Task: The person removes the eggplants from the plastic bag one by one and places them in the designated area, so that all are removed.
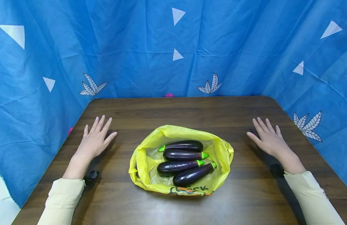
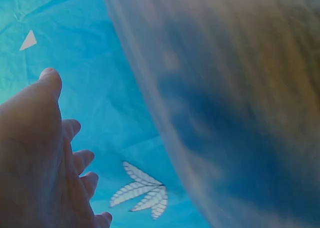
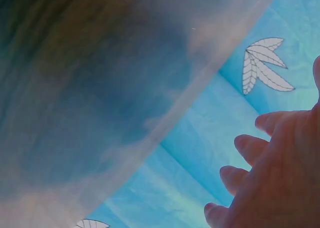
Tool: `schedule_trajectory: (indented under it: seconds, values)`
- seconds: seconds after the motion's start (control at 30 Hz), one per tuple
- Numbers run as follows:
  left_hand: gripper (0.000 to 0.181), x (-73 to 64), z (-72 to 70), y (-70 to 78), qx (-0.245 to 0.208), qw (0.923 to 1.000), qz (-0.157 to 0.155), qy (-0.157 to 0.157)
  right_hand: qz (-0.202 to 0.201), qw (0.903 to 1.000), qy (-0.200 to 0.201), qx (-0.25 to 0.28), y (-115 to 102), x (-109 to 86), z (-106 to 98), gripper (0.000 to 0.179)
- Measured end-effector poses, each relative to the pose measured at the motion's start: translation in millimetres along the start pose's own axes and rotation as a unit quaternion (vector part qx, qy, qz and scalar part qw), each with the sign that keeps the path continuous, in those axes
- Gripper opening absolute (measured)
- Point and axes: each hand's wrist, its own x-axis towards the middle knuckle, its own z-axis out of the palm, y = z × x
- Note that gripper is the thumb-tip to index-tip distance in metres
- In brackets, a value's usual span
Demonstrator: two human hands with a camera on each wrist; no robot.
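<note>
A yellow plastic bag (image 1: 223,153) stands at the middle of the table with its mouth spread wide. Inside lie several dark purple eggplants (image 1: 184,155) with bright green stem ends, side by side. To the left of the bag, my left hand (image 1: 93,140) is held palm down with its fingers spread, holding nothing. My right hand (image 1: 267,140) mirrors it on the other side, fingers straight and apart, also holding nothing. Both wrist views show the hands, left (image 2: 35,148) and right (image 3: 280,173), beside the table edge; the bag is outside those two views.
The dark wooden table (image 1: 176,112) has rounded far corners. A blue curtain (image 1: 151,47) with white triangles and leaf prints hangs behind it and along both sides. Dark wrist straps (image 1: 92,177) sit at the cuffs of the pale sleeves (image 1: 63,197).
</note>
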Motion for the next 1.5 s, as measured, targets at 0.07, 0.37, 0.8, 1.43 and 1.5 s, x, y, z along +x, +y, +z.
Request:
schedule_trajectory:
  seconds: [0.07, 0.37, 0.8, 1.43, 1.5]
  values:
    - [0.072, -0.4, -5.2, 3.8, 0.005, 1.0000, 0.003, -0.001, -0.003, 1.0000, 0.003, -0.004, -2, -1.4, -2, 0.079]
    - [0.071, -1.8, -30.3, 22.0, 0.016, 0.9994, 0.028, 0.012, -0.027, 0.9992, 0.018, -0.023, -23, -10.5, -25, 0.079]
    - [0.073, -17.6, -48.0, 60.0, 0.044, 0.9942, 0.089, 0.041, -0.117, 0.9919, 0.049, 0.011, -73, -28.4, -45, 0.069]
    - [0.068, -43.0, -15.6, 108.5, -0.041, 0.9856, 0.164, 0.016, -0.293, 0.9361, 0.178, 0.078, -135, -45.5, -40, 0.056]
    - [0.070, -44.8, -12.0, 109.3, -0.042, 0.9852, 0.166, 0.011, -0.324, 0.9235, 0.182, 0.094, -140, -46.8, -35, 0.051]
